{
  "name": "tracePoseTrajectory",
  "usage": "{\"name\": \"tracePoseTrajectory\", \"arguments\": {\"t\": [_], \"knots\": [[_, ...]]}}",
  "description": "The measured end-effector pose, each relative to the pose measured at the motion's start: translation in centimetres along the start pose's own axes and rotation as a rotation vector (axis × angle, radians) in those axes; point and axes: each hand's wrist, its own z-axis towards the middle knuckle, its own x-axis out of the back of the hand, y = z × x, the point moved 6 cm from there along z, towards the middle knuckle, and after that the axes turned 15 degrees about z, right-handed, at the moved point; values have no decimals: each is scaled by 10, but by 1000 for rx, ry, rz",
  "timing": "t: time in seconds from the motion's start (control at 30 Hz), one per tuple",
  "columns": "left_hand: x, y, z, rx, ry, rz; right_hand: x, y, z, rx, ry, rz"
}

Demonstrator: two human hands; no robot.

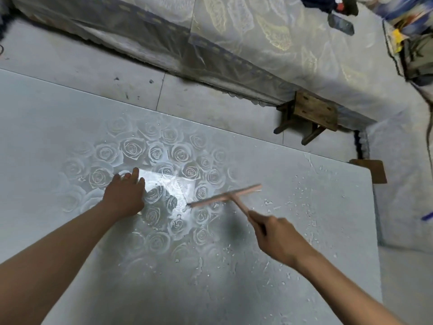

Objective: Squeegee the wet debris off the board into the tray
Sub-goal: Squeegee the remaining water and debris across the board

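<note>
Head view: right hand clenched round handle of squeegee, blade just ahead-left of it, long axis slanting crosswise over board; wet debris ahead-right, nearer that hand than left hand, pressed flat, fingers released; tray unseen.

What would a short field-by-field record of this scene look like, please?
Board: grey, rose-patterned, wet glare at centre
Squeegee: pink, T-shaped, motion-blurred; blade contact with the board unclear
Left hand: rests flat on the board
Right hand: grips the squeegee handle
Debris: pale flecks scattered across the board's right part
Background: wooden stool beyond the board
</note>
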Motion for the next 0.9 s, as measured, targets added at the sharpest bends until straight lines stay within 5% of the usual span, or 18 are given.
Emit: {"name": "tracePoseTrajectory", "arguments": {"t": [0.37,0.63,0.9], "knots": [[0,7,6,62,-80,-49,-5,-69,39,137,25,-51],[0,6,-14,45,-13,-110,-38,24,-69,-29,-70,-29],[-13,36,-52,97,95,-270,-41,-89,-5,306,-56,-204]]}}
